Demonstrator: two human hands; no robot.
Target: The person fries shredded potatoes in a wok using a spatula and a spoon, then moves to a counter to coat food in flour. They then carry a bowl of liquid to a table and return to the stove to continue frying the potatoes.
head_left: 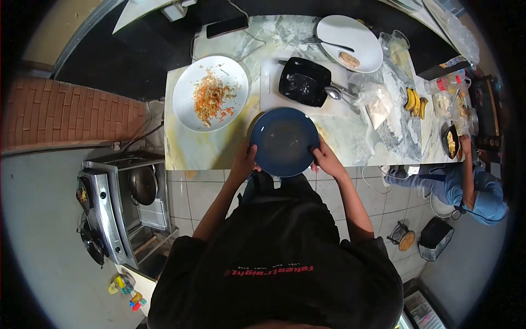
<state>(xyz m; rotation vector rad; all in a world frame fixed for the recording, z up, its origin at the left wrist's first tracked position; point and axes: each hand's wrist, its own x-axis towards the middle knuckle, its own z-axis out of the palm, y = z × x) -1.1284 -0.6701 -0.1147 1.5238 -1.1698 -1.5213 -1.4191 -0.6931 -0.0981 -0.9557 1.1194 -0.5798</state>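
My left hand (245, 162) and my right hand (327, 159) are closed on opposite sides of a dark blue round bowl (284, 140), thumbs on its rim. The bowl is level at the counter's front edge, and a few pale specks show inside it. Left of it, a large white bowl (183, 82) contains shredded orange and pale vegetables (212, 98). Just beyond the blue bowl, a black square dish (305, 82) with whitish residue rests on a white cutting board (268, 82), beside metal spoons (332, 92).
A white plate (356, 35) carries a fork and a brown patty-like piece. Right of it are a bag of white powder (378, 107) and bananas (416, 103). A phone (227, 26) lies behind. Far right, another person (485, 194) reaches toward a black pan (451, 141). A stove (104, 214) stands left.
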